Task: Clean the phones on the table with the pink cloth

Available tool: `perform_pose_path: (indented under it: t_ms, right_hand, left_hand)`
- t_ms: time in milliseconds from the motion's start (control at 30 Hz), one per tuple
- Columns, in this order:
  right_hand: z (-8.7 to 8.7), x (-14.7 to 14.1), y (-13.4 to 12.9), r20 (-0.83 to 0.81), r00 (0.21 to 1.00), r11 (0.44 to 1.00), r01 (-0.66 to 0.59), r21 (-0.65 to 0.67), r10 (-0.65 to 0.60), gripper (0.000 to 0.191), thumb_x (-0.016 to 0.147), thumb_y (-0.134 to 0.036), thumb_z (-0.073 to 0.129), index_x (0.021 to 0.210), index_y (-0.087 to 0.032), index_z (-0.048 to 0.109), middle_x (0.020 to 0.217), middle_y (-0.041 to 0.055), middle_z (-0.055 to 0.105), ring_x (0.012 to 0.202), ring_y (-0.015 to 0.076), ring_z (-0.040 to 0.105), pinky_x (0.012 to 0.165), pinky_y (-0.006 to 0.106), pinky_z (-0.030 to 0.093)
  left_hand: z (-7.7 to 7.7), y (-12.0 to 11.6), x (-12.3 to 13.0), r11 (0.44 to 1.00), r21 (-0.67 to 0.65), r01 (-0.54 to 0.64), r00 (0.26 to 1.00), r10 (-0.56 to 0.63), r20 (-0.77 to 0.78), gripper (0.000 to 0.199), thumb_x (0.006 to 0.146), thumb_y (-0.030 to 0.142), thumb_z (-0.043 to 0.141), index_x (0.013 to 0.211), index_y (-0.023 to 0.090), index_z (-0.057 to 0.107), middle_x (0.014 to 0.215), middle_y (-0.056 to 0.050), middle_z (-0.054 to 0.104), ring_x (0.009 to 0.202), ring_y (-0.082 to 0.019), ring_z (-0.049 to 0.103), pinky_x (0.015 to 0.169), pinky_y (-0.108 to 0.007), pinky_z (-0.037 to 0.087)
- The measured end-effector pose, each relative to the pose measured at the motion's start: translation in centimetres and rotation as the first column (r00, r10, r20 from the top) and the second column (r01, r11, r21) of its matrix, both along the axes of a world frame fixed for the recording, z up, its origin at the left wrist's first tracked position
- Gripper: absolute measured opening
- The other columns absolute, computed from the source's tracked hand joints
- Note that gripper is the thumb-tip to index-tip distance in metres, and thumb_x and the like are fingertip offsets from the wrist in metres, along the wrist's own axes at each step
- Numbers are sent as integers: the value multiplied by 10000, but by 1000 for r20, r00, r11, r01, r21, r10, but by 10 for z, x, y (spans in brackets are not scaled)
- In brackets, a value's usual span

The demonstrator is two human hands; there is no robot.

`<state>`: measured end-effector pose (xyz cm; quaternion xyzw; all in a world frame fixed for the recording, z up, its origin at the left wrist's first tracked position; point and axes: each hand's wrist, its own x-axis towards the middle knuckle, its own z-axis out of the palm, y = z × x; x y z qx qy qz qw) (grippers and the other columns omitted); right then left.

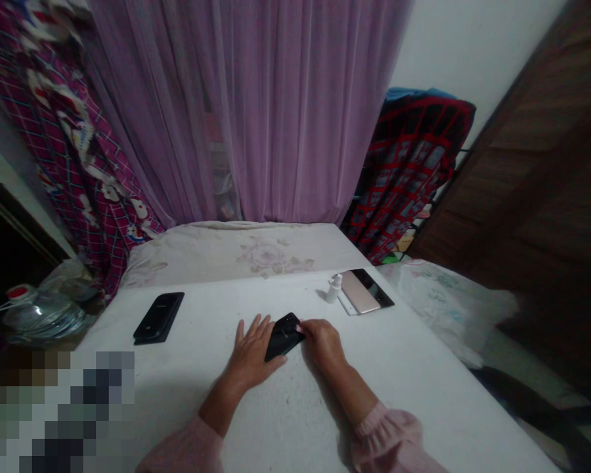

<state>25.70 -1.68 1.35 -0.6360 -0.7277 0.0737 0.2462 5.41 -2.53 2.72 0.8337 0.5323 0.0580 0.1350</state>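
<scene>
Two bare hands sit at the lower middle of my feed, both at a black phone [284,336] lying on a white tabletop [404,387]. The left hand [251,353] is open, its fingers spread and its palm low, with the thumb side against the phone's lower edge. The right hand [322,345] is closed around the phone's right end, its fingers curled over the edge, so I read that as a grip. I can't see the underside of either hand from here.

Three more devices lie away from them. A second phone [157,317], also black, rests flat towards the left. Far right, a rose-gold phone [359,292] lies partly on a dark tablet [380,288], with a small white spray bottle [333,289] just beside it.

As far as I can judge from how things lie, only the middle phone is in hand, and neither hand is near the others.

Behind the tabletop are a flowered pale cushion [241,254] and a purple curtain [246,112]. A plastic bag [44,316] sits low on the left, and a pixelated patch hides the bottom-left corner. Pink sleeves [387,439] cover both forearms near the wrists' far end.
</scene>
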Motion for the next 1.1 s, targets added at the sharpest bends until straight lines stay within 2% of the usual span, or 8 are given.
perform_pose_path:
  t_ms: [167,300,400,500,633,733,900,1100]
  right_hand:
    - [7,-17,30,-1,1000,999,-7,-39,7,208,888,-241,570,953,-242,768,960,59,765,913,205,682,830,281,482]
    - [11,-28,41,-8,1000,999,-14,-53,14,217,891,-211,562,950,-233,770,1002,65,760,947,213,676,855,287,476]
    - [12,-26,35,-17,1000,998,-13,-58,12,219,896,-221,565,992,-223,762,1026,61,756,966,216,676,868,290,481]
    - [7,-15,18,-44,999,998,10,-54,-12,212,899,-253,569,984,-236,763,990,50,764,935,220,686,851,297,498]
    - [-6,2,-9,-94,996,1000,8,25,-6,230,908,-258,535,951,-257,761,951,34,767,878,212,691,811,306,521]
    - [-15,8,-19,-135,991,996,-11,94,23,246,897,-222,518,955,-253,754,972,38,760,885,201,685,816,305,528]
    - [-21,6,-12,-163,986,989,9,146,15,282,860,-142,515,1006,-227,741,1017,54,740,948,200,656,866,306,519]
    - [-9,-11,21,-163,987,998,12,63,-2,237,874,-157,548,987,-204,751,987,69,750,945,221,657,869,324,509]
  left_hand:
    - [-5,0,0,1000,7,-2,1000,2,2,684,869,479,512,1465,179,359,1553,-115,311,1458,-311,182,1162,-575,40]
    - [-2,0,1,1000,10,-16,1000,15,10,671,870,474,510,1459,182,373,1553,-109,313,1455,-311,195,1166,-564,53]
    - [0,-1,2,1000,10,-29,999,29,14,658,868,458,517,1450,180,389,1550,-106,319,1452,-312,204,1168,-560,66]
    - [1,-2,2,999,19,-30,1000,30,9,653,870,447,513,1446,165,393,1550,-109,317,1452,-310,206,1168,-558,69]
    - [0,-2,1,1000,17,-21,1000,21,2,672,861,452,523,1449,157,387,1550,-104,317,1454,-310,196,1169,-565,65]
    - [-2,-2,0,1000,24,-10,1000,10,6,678,852,452,533,1449,165,387,1550,-99,317,1454,-310,197,1166,-572,61]
    - [-4,-3,0,999,54,-2,1000,1,15,682,847,452,548,1449,178,386,1544,-94,335,1450,-313,211,1168,-568,50]
    - [-5,-2,0,997,58,50,999,-51,16,669,848,435,554,1445,180,391,1535,-86,355,1441,-324,230,1158,-598,69]
